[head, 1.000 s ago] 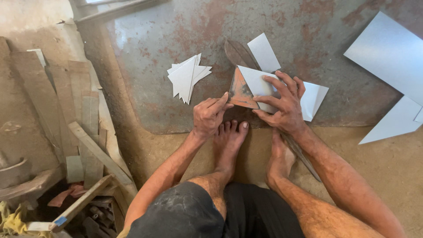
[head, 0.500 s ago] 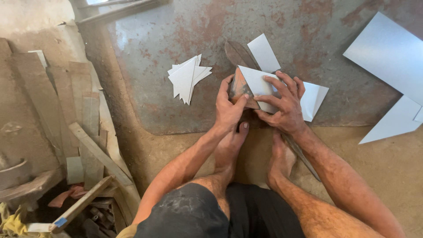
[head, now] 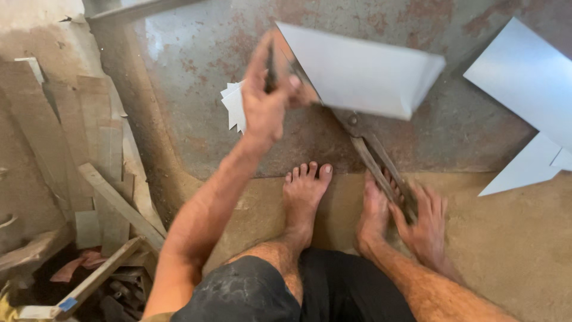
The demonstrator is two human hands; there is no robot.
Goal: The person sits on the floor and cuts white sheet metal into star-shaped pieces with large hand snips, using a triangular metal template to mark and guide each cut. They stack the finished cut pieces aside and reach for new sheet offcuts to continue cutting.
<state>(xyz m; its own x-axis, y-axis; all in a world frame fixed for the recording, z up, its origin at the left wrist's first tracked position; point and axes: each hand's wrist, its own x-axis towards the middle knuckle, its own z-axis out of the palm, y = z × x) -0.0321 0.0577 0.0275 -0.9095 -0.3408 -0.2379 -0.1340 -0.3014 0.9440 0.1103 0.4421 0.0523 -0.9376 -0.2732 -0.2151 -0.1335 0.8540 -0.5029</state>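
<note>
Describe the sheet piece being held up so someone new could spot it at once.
Start at the rusty grey metal floor plate filling the upper half of the view. Above its middle, the left hand lifts a pale sheet-metal piece with a folded edge, set against the long snips whose handles the right hand grips. Unlike the flat offcuts lying at right and the small stack at left, it is raised and held.

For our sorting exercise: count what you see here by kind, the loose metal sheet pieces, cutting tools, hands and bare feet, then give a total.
Metal sheet pieces: 4, namely the held sheet, a small white stack, a large sheet, a pointed offcut
Metal shears: 1
Hands: 2, left hand, right hand
Bare feet: 2
Total: 9
</note>
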